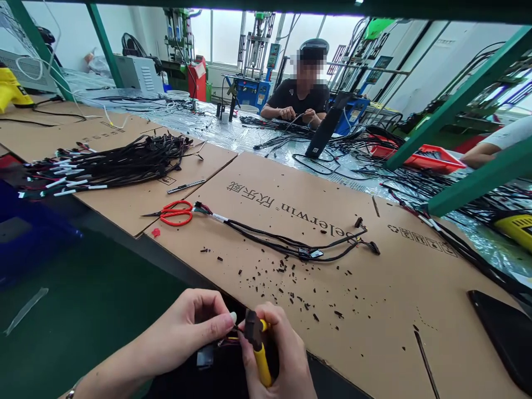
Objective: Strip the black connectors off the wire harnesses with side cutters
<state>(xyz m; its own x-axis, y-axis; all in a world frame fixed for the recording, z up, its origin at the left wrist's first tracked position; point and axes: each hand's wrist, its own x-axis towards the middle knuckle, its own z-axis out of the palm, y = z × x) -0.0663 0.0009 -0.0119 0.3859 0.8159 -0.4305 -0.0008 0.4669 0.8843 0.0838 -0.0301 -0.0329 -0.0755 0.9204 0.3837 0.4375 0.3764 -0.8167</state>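
My right hand point(286, 352) is closed around yellow-handled cutting pliers point(261, 360), their dark jaws beside my left fingertips. My left hand point(195, 332) pinches a thin wire point(235, 331) between thumb and index finger, near the table's front edge. Several coloured wires point(228, 340) run just below my fingers; their other ends are hidden. On the cardboard ahead lies a black cable harness point(274, 239) with connectors at its ends and a white label. Red-handled scissors point(174, 214) rest left of it, a utility knife point(186, 187) behind them.
Black scraps point(291, 288) are scattered over the cardboard point(257, 172). A pile of harnesses point(120, 160) lies at the left, more cables point(469, 249) at the right. A black phone-like object point(502, 338) sits front right. Green posts point(461, 127) frame the bench; a co-worker point(301, 97) sits opposite.
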